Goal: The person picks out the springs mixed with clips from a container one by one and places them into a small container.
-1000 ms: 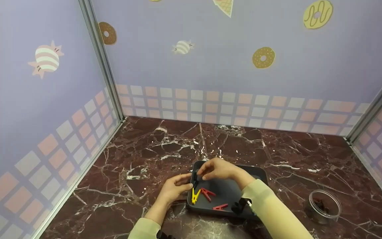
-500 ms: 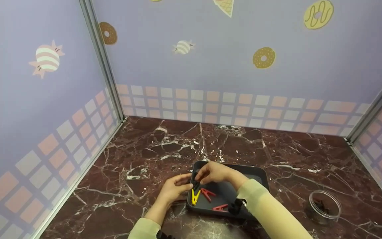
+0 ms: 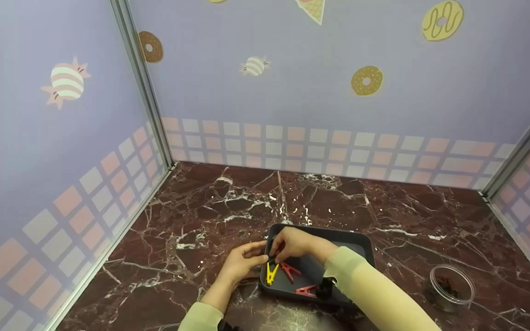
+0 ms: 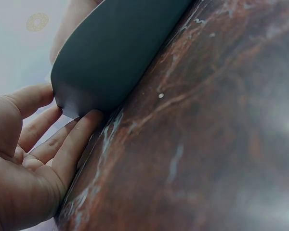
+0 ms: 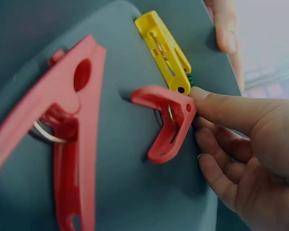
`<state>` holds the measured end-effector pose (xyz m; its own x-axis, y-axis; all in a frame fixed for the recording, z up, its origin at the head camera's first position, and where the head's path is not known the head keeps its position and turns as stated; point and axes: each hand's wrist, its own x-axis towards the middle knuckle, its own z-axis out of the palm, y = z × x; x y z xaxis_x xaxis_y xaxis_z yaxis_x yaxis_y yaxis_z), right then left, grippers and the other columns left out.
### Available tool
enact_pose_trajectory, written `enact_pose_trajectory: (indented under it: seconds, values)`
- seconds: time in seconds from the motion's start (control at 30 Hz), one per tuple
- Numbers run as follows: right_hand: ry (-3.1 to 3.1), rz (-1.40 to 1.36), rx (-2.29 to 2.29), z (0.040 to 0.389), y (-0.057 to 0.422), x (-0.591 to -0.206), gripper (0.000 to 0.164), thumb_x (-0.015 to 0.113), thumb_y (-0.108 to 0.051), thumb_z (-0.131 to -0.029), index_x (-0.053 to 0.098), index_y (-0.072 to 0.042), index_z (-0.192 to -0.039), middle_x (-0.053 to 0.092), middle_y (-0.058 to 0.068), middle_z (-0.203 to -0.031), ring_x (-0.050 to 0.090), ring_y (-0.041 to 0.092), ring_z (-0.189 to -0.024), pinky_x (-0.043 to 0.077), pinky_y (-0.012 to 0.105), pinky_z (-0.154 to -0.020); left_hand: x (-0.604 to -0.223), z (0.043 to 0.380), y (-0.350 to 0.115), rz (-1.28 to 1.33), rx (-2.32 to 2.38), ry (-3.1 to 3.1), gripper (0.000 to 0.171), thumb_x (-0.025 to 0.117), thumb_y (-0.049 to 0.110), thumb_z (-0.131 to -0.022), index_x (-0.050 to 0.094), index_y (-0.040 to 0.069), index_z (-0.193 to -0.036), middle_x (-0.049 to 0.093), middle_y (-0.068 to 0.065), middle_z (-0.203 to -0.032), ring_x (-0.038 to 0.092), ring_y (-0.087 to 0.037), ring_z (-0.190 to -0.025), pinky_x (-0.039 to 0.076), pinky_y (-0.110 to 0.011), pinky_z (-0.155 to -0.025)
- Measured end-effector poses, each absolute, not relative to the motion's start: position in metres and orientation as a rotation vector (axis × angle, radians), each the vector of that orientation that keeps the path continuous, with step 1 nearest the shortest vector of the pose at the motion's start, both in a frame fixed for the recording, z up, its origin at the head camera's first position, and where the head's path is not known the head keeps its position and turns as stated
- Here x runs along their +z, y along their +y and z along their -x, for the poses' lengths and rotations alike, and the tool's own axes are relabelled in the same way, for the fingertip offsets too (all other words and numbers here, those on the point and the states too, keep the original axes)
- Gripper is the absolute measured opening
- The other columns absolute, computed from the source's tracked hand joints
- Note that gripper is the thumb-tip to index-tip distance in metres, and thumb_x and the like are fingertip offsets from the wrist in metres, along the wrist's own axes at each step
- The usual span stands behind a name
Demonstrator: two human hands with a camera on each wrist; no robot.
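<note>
My left hand [image 3: 239, 262] holds the left wall of a dark grey tray [image 3: 361, 239], thumb at the rim and fingers against the outside. My right hand [image 3: 295, 243] is inside the tray by that wall. Its thumb and fingers pinch a small dark green clothespin [image 5: 190, 78], mostly hidden by the fingers. Right at the thumb tip lies a red clothespin [image 3: 289, 272], with a yellow clothespin [image 3: 271, 274] beside it along the wall. A second red clothespin [image 3: 305, 290] lies near the tray's front edge, large in the right wrist view.
A clear round plastic jar [image 3: 451, 287] with dark contents stands to the right of the tray. The dark red marbled tabletop [image 3: 228, 202] meets purple patterned walls [image 3: 292, 101] at the back and sides.
My right hand has lowered into the tray and moved slightly toward me, its fingers closing over the dark clothespin by the left wall. The left hand stays at the rim.
</note>
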<state>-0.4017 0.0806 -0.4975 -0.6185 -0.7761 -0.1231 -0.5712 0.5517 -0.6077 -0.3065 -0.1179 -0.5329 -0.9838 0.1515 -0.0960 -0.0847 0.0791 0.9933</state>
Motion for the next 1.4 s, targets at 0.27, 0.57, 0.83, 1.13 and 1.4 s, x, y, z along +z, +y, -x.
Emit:
enact_pose_trajectory:
  seconds: [0.27, 0.57, 0.83, 1.13, 1.4]
  values:
    - [2.392, 1.091, -0.771, 0.401, 0.087, -0.495, 0.007, 0.082, -0.008, -0.085, 0.083, -0.007, -0.092, 0.081, 0.009, -0.090, 0.058, -0.002, -0.068, 0.047, 0.014, -0.064, -0.533, 0.306, -0.116, -0.083, 2.035, 2.182, 0.051, 0.072, 0.012, -0.096, 0.058, 0.000, -0.144, 0.063, -0.030, -0.136, 0.072, -0.032, -0.109, 0.065, -0.042, -0.081]
    - [2.322, 1.036, -0.886, 0.404, 0.102, -0.491, 0.011, 0.082, -0.006, -0.085, 0.081, -0.006, -0.096, 0.081, 0.011, -0.094, 0.068, 0.002, -0.078, 0.055, 0.017, -0.072, -0.535, 0.307, -0.117, -0.080, 2.037, 2.194, 0.051, 0.071, 0.010, -0.097, 0.057, -0.002, -0.144, 0.061, -0.032, -0.138, 0.073, -0.031, -0.106, 0.065, -0.043, -0.081]
    - [2.324, 1.054, -0.927, 0.402, 0.115, -0.483, 0.019, 0.079, -0.001, -0.086, 0.082, -0.009, -0.103, 0.081, 0.010, -0.101, 0.073, 0.010, -0.090, 0.058, 0.019, -0.078, -0.535, 0.307, -0.116, -0.055, 2.042, 2.155, 0.052, 0.070, 0.010, -0.098, 0.055, -0.001, -0.146, 0.059, -0.032, -0.141, 0.073, -0.032, -0.107, 0.065, -0.045, -0.081]
    - [2.377, 1.061, -0.959, 0.397, 0.140, -0.472, 0.019, 0.079, -0.006, -0.087, 0.082, -0.011, -0.104, 0.078, 0.009, -0.107, 0.071, 0.009, -0.091, 0.057, 0.020, -0.079, -0.536, 0.309, -0.116, -0.042, 2.041, 2.185, 0.051, 0.072, 0.010, -0.096, 0.059, 0.000, -0.144, 0.063, -0.029, -0.137, 0.074, -0.028, -0.105, 0.065, -0.042, -0.079]
    - [2.444, 0.992, -1.040, 0.392, 0.167, -0.465, 0.018, 0.081, -0.009, -0.086, 0.082, -0.012, -0.104, 0.080, 0.008, -0.103, 0.072, 0.008, -0.089, 0.057, 0.018, -0.077, -0.537, 0.309, -0.116, -0.055, 2.074, 2.139, 0.050, 0.072, 0.009, -0.095, 0.059, -0.001, -0.143, 0.063, -0.030, -0.137, 0.073, -0.023, -0.103, 0.065, -0.041, -0.080]
